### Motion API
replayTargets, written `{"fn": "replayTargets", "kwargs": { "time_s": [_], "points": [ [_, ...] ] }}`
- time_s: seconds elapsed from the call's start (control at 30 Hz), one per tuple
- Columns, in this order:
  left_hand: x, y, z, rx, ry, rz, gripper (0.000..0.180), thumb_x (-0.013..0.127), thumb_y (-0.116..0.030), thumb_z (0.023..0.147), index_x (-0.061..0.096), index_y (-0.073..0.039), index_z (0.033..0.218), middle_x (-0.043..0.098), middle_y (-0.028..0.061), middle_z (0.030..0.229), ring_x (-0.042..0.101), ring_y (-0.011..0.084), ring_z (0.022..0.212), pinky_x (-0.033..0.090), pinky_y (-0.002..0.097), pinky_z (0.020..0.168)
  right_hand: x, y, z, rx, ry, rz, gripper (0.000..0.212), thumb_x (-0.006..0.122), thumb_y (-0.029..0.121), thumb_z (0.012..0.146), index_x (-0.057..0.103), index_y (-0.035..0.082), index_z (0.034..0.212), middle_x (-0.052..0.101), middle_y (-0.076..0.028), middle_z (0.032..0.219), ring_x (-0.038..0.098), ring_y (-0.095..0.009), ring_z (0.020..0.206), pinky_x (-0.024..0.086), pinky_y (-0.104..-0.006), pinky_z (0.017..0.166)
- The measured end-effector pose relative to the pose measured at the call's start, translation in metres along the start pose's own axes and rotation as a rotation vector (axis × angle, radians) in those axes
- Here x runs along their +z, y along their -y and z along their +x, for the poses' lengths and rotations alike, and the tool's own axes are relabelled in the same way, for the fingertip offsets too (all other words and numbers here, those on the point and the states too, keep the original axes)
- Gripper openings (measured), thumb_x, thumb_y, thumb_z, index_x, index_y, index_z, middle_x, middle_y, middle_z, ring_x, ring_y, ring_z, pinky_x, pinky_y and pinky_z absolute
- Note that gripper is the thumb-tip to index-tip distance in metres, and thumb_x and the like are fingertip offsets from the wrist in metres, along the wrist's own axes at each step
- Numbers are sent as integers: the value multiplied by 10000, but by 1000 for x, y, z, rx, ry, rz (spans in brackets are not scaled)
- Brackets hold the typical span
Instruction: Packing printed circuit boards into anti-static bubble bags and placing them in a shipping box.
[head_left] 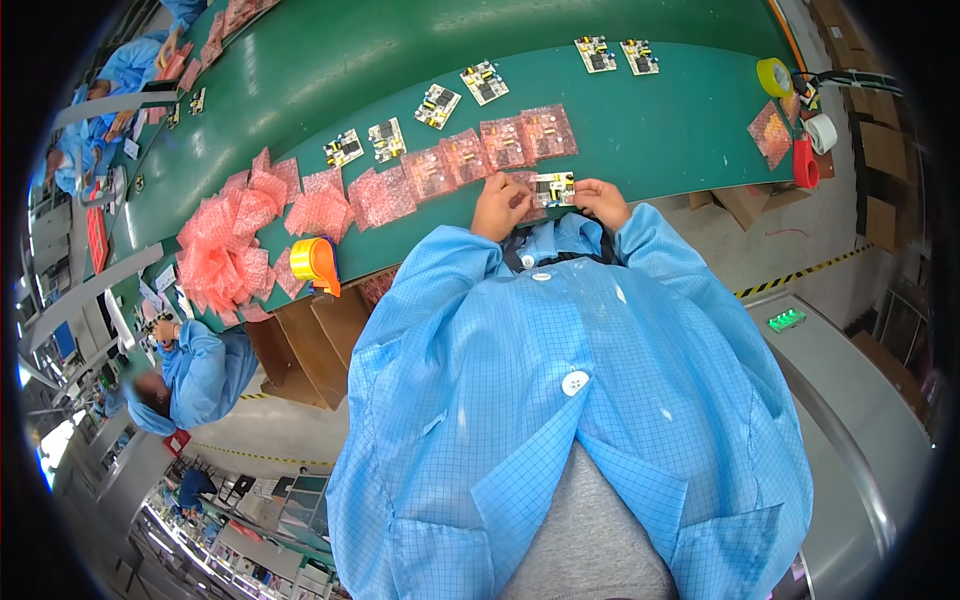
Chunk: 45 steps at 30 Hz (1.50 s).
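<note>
At the table's near edge, my right hand (603, 202) pinches the right end of a circuit board (555, 190) with black, yellow and white parts. My left hand (502, 207) is closed at the edge of a pink bubble bag (530, 184). The board's left end meets this bag; whether it is inside its mouth is too small to tell. Just beyond my hands, several filled pink bubble bags (505, 144) lie in a row. Farther back on the green table (650, 120) are several bare circuit boards (485, 82), some of them off to the right.
A heap of pink bubble bags (225, 240) covers the table's left part, beside a yellow-orange tape roll (314, 262). At the right end are a yellow tape roll (773, 77), a white roll (820, 133) and a red tape dispenser (804, 162). Co-workers in blue (210, 370) sit at left.
</note>
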<state>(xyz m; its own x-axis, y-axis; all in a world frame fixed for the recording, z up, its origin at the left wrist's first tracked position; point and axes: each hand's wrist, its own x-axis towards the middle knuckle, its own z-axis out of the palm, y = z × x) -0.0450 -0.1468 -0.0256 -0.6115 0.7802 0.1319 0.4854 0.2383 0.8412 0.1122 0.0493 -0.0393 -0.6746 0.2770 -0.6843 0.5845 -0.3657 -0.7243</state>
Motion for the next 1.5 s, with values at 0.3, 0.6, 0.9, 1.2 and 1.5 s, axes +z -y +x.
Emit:
{"fn": "replayTargets", "kwargs": {
  "time_s": [0.3,0.6,0.9,1.2,1.5],
  "points": [
    [-7,-9,4,-2,21,-57,121,725,-100,741,689,-66,851,542,77,822,555,251,807,465,352,698,10,22,-10,-60,1,23,331,730,18,755,612,-20,1061,682,-102,952,638,-153,862,507,-273,766],
    [-25,-20,27,106,-11,-23,136,737,-98,736,694,-76,863,532,73,820,550,247,810,465,348,687,23,54,-8,-133,14,-100,352,731,12,743,606,-31,1070,687,-114,948,644,-158,865,508,-270,781],
    [-61,-58,61,159,32,-8,135,749,-103,715,701,-98,841,526,54,821,539,238,806,452,358,707,38,116,-34,-105,20,-92,332,733,27,747,629,-29,1057,693,-120,951,653,-158,859,508,-266,780],
    [-53,-71,69,163,-253,139,134,755,-140,691,700,-129,813,576,40,963,496,266,983,380,396,862,40,130,-37,-143,-4,-73,318,719,131,798,626,37,1087,685,-3,844,496,-24,594,335,-197,479],
    [-42,-49,73,-136,-482,77,99,757,-157,723,712,-117,801,587,83,1025,499,277,1050,358,410,932,42,134,-33,-288,-48,-18,346,725,73,770,617,4,1091,687,-83,934,614,-112,825,471,-254,691]
  ]
}}
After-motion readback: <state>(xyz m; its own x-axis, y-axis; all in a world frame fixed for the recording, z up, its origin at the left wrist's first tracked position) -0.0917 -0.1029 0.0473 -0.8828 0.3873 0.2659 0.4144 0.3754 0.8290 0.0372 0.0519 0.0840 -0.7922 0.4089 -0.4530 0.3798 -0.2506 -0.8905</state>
